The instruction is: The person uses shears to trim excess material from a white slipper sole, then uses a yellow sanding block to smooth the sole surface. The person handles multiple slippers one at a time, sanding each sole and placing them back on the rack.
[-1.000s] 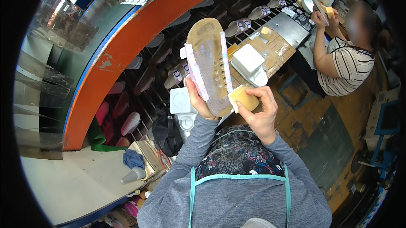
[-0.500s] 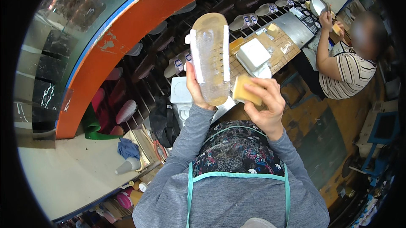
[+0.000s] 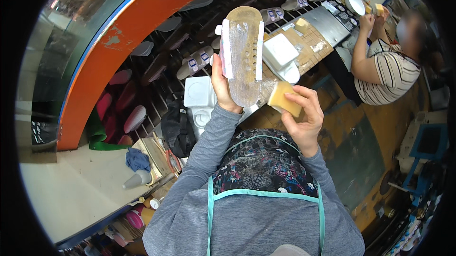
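My left hand (image 3: pixel 222 88) is wrapped round the lower left edge of a sandal sole piece (image 3: pixel 243 61), held up in front of me. Its brown, row-holed underside faces me, smeared with a shiny whitish coat. White strap ends are folded over both long edges. A small pale piece juts from its upper left side. To the right of its lower end, my right hand (image 3: pixel 308 120) pinches a yellow sponge block (image 3: pixel 284 100) between thumb and fingers. A narrow gap separates sponge and sole.
Beyond my hands, white plastic tubs (image 3: pixel 280 50) stand on a cardboard-covered bench (image 3: pixel 316 42). Another white container (image 3: pixel 198 92) is left of my forearm. Sandals (image 3: pixel 194 63) line a rack under an orange arch (image 3: pixel 111 42). A co-worker (image 3: pixel 387 73) at right holds a yellow sponge near a white bowl (image 3: pixel 355 4).
My right hand has drawn the sponge slightly away from the sole's lower edge. The sole now stands slightly higher and further right in view. The co-worker's sponge hand has risen towards the bowl.
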### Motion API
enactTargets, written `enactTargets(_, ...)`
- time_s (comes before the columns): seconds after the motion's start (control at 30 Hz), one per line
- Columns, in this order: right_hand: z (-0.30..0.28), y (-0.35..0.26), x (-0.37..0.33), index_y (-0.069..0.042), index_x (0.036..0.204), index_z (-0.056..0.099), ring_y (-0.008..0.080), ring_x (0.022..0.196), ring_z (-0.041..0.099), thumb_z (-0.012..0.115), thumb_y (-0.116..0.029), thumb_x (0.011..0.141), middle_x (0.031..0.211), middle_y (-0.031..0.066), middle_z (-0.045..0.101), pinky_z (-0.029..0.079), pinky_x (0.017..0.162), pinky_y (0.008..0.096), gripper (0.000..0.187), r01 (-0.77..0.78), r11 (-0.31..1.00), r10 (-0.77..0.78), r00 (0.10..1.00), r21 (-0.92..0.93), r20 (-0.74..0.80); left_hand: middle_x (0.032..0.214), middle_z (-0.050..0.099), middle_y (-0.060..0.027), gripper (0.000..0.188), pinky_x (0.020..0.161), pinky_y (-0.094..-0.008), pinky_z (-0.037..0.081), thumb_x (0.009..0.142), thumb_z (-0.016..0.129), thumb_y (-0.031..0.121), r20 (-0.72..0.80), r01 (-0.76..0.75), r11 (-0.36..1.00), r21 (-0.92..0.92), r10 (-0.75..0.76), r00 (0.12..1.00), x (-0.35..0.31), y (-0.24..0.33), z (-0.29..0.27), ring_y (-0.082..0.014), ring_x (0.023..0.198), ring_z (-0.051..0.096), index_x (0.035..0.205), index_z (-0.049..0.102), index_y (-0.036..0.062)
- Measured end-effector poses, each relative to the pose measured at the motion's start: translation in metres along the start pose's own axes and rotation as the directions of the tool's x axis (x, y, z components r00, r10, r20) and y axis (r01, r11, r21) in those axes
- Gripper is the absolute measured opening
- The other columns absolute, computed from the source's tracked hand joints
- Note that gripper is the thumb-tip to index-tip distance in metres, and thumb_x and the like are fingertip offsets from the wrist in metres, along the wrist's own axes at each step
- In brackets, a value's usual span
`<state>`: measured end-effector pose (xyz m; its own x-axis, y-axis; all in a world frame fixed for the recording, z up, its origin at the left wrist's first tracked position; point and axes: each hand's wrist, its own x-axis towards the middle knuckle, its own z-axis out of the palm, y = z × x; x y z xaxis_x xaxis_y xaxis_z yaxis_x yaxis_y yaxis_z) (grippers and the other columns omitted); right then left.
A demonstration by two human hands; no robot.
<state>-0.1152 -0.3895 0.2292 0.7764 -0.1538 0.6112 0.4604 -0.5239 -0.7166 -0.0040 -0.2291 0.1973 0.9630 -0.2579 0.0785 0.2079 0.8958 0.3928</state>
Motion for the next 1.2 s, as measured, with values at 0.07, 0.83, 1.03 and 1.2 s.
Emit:
enactTargets(0.07,-0.001,0.001,-0.006,-0.010,0.098,0.073,0.0284,0.097,0.061,0.072,0.000,0.060,0.109,0.0102,0.066,0.047,0.086,0.0386,0.040,0.072,0.997,-0.071,0.997,0.036,-0.038,0.120,0.065,-0.0126,0.056,0.083,-0.0376,0.057,0.102,0.037,0.050,-0.001,0.054,0.998,-0.031,-0.054,0.999,0.001,-0.011,0.000,-0.0241,0.099,0.067,0.132,0.054,0.0059)
enactTargets(0.83,0.008,0.237,-0.033,-0.009,0.104,0.068,0.0241,0.101,0.060,0.070,-0.012,0.076,0.106,0.0052,0.067,0.044,0.085,0.0388,0.028,-0.268,0.774,0.369,0.927,-0.574,0.063,0.134,0.051,-0.0182,0.056,0.100,-0.0474,0.051,0.098,0.054,0.037,0.181,0.171,0.921,-0.351,-0.112,0.977,-0.036,0.061,-0.022,-0.0315,0.124,0.051,0.142,0.042,0.0040)
enactTargets(1.03,-0.007,0.126,0.019,0.004,0.128,0.050,0.0193,0.104,0.062,0.071,-0.011,0.085,0.115,0.0141,0.064,0.050,0.092,0.0335,0.051,-0.459,0.442,0.440,0.860,0.771,0.260,0.104,0.070,-0.0156,0.056,0.081,-0.0408,0.059,0.097,0.050,0.050,-0.240,0.296,0.937,0.186,-0.249,0.938,0.009,0.048,-0.016,-0.0280,0.088,0.070,0.124,0.059,0.0016)
enactTargets(1.2,-0.002,0.022,0.031,-0.007,0.112,0.068,0.0265,0.106,0.063,0.080,-0.002,0.068,0.116,0.0110,0.065,0.048,0.094,0.0388,0.046,0.084,0.979,-0.136,0.948,0.186,0.287,0.100,0.070,-0.0096,0.046,0.076,-0.0307,0.057,0.098,0.054,0.043,-0.232,0.172,0.948,0.269,-0.109,0.967,0.030,0.017,-0.007,-0.0172,0.084,0.068,0.117,0.063,0.0026)
